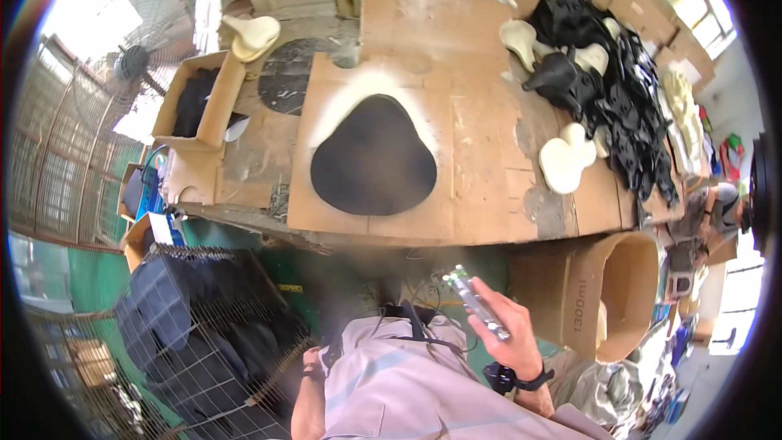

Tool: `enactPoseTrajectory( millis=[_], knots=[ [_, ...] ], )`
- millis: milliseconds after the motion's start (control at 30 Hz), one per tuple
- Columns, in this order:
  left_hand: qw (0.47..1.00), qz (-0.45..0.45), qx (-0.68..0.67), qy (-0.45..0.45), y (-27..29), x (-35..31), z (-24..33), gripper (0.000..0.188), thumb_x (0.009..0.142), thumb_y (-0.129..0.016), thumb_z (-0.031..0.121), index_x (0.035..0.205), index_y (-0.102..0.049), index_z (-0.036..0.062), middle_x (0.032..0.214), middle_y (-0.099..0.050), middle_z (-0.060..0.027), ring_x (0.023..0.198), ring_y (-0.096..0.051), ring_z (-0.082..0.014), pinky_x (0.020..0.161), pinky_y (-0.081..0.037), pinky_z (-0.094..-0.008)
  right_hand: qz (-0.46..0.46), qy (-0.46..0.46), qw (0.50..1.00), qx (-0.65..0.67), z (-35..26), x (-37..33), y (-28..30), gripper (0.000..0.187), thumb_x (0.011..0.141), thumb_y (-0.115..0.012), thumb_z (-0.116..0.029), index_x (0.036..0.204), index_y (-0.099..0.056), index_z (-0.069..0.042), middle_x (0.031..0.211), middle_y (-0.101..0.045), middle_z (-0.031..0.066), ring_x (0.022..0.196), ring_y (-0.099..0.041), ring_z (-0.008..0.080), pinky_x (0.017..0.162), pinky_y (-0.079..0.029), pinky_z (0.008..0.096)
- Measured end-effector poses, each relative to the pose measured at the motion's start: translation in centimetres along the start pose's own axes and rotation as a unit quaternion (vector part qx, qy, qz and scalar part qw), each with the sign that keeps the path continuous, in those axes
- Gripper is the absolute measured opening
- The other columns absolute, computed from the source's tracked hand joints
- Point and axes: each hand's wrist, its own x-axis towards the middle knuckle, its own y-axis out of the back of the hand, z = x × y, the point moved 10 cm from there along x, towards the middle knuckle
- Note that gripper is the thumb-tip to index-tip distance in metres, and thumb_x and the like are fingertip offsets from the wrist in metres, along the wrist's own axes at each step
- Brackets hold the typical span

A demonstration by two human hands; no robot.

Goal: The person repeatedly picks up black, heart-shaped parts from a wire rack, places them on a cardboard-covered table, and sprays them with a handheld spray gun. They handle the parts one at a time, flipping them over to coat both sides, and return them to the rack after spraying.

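My right hand (511, 337) is closed around a slim silvery-grey handheld device (481, 307) with a bright greenish end, held in front of my body below the table edge. I cannot make out its exact kind. My left hand (310, 357) hangs low by my side, near the wire rack; its fingers are mostly hidden. On the cardboard-covered table (481, 195) lies a black rounded-triangle piece of sheet material (375, 159), apart from both hands. Whitish residue spreads on the cardboard around its narrower far end.
Cream saddle-shaped foam pads (562, 165) and a heap of black saddle shells (631, 114) cover the table's right. A cardboard box (199, 102) of dark pieces stands left, near a fan (134, 61). Below are a wire rack (204, 342) with dark sheets and an open carton (627, 297).
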Motion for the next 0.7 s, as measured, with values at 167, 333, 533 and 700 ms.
enactPoseTrajectory(
  millis=[167,333,533,700],
  knots=[
    [0.969,-0.148,-0.197,-0.009,1.3,7.7,0.9,0.025,0.083,-0.055,0.001,0.105,-0.066,0.0,0.086,-0.067,-0.013,0.072,-0.065,-0.0274,0.062,-0.053,-0.0403,0.085,-0.032,0.996,0.007,-0.4,-1.4,4.7,0.052,0.081,-0.071,0.002,0.131,-0.059,0.0,0.1,-0.069,0.0184,0.082,-0.067,0.027,0.075,-0.052,0.0323],
    [0.99,-0.069,-0.119,-0.018,0.5,2.1,11.7,0.044,0.085,-0.045,-0.003,0.127,-0.057,0.0027,0.102,-0.068,-0.0147,0.071,-0.066,-0.0218,0.059,-0.056,-0.0348,0.114,-0.011,0.993,-0.002,-0.7,-0.9,4.9,0.053,0.081,-0.073,0.0,0.132,-0.058,0.0,0.1,-0.07,0.0176,0.079,-0.067,0.0268,0.072,-0.052,0.0314],
    [0.98,-0.108,-0.164,-0.014,0.4,1.9,11.5,0.04,0.085,-0.051,-0.002,0.124,-0.059,0.0005,0.097,-0.069,-0.014,0.07,-0.066,-0.0207,0.054,-0.052,-0.0321,-0.012,0.045,0.999,0.028,-3.4,0.8,1.9,0.062,0.075,-0.07,0.007,0.134,-0.057,-0.002,0.098,-0.068,0.0187,0.078,-0.066,0.0302,0.073,-0.053,0.0322],
    [0.988,-0.091,-0.119,-0.043,0.2,2.9,12.1,0.03,0.084,-0.056,-0.001,0.112,-0.065,-0.0006,0.083,-0.069,-0.011,0.064,-0.065,-0.019,0.051,-0.051,-0.0297,-0.01,0.046,0.999,-0.011,-4.7,0.6,0.5,0.075,0.067,-0.059,0.012,0.14,-0.052,-0.003,0.098,-0.065,0.0207,0.081,-0.063,0.0362,0.075,-0.052,0.0347]
  ],
)
